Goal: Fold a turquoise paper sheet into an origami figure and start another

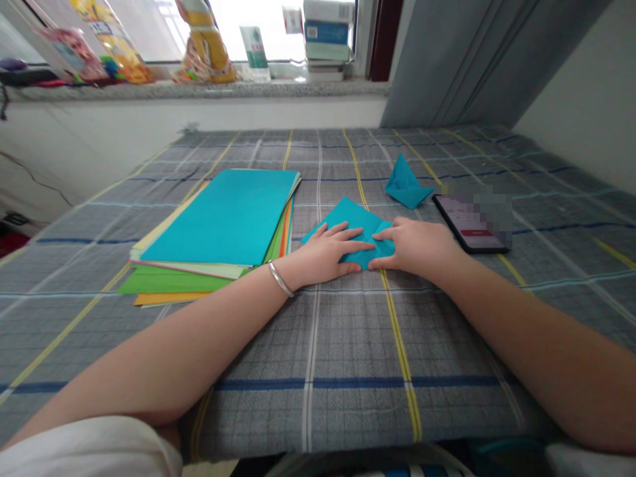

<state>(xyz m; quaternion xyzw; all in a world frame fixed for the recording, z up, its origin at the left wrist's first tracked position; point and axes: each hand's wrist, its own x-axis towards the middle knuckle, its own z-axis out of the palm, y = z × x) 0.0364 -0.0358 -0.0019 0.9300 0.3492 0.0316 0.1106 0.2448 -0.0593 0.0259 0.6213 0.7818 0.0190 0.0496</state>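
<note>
Bare forearms reaching over checked cloth; left hand and right hand, fingers spread flat, pressing folded teal paper. Creasing step; next, firm sharpening.

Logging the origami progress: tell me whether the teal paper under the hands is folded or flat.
Folded: the teal paper sheet shows angled layered edges under both pressing hands.

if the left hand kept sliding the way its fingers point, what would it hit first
The left hand lies flat on the teal paper, fingers pointing right. First in line is the right hand, whose fingertips nearly meet it. Past that lies the phone.
</note>
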